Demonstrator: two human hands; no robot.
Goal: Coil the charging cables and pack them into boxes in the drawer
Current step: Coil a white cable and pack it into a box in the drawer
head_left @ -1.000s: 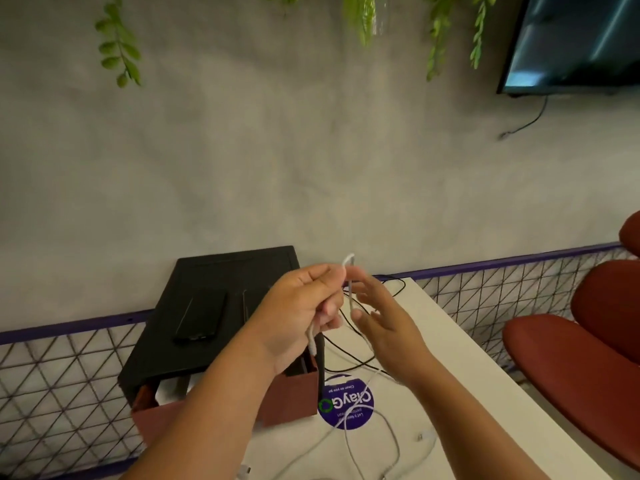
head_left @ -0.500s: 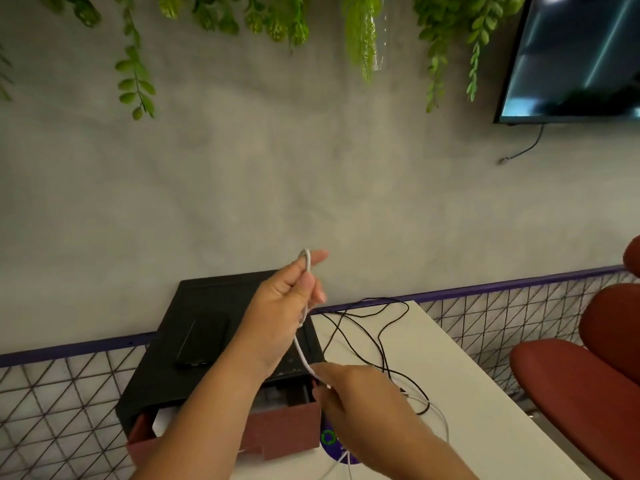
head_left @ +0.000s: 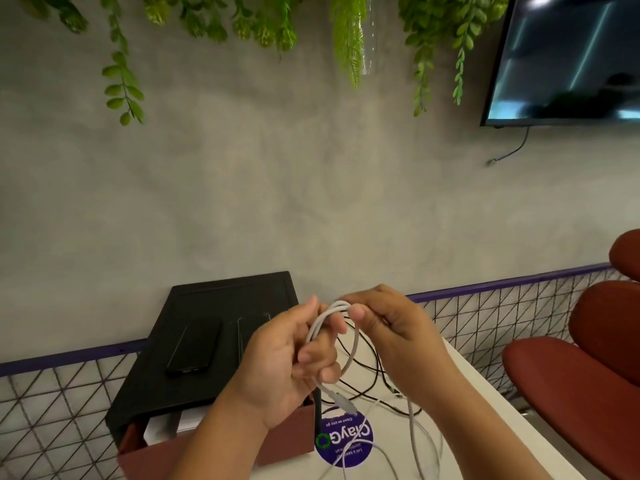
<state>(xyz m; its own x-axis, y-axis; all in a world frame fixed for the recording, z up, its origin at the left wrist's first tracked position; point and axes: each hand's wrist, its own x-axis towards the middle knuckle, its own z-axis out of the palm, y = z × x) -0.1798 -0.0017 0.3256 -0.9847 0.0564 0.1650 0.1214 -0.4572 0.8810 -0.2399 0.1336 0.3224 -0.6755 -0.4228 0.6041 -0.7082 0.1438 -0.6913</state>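
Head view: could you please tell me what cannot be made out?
All in the head view:
- Inside the drawer: mostly hidden by the left forearm and black cabinet.
- Far end of the white cable: cut off by the bottom edge.
- Small print on the sticker: too small to read.

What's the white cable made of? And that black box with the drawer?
The white cable looks like soft, rubbery plastic with a matte skin: it bends into smooth loops. The black box seems stiff board or wood, matte, with sharp flat edges; I cannot tell which.
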